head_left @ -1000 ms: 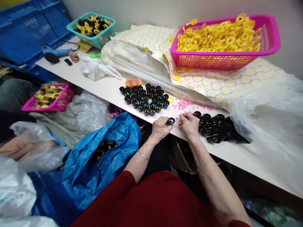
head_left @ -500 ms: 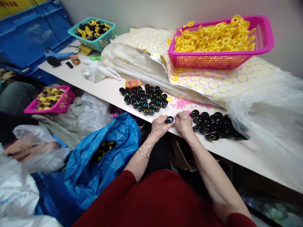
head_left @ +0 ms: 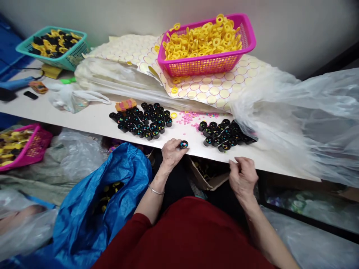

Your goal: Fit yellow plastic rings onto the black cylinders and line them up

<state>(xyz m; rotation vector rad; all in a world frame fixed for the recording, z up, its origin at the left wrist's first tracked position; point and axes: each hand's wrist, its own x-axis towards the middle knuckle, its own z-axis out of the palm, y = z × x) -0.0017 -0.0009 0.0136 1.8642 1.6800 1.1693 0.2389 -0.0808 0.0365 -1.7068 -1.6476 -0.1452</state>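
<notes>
My left hand (head_left: 171,152) pinches a small black cup (head_left: 184,144) at the table's front edge. Coloured beads, one of them pink, show inside the cup. Off to the right, my right hand (head_left: 243,176) is at the table edge with its fingers bent and the thumb apart; nothing shows in it. One group of black cups with coloured bits (head_left: 146,127) stands to the left of my left hand. Another group of black cups (head_left: 224,135) stands beyond my right hand. Loose pink beads (head_left: 189,117) lie scattered between the groups, beside a yellow ring (head_left: 174,115).
A pink basket (head_left: 206,67) heaped with yellow ringed parts sits on sticker sheets (head_left: 221,91) at the back. A teal basket (head_left: 74,56) is at the far left. Clear plastic (head_left: 283,123) drapes the right end. A cardboard box (head_left: 207,183) and blue bag (head_left: 81,209) are below.
My right hand has moved away from the cup, rightward and toward me. My left hand still grips the cup. The view has turned right, so the scene sits further left.
</notes>
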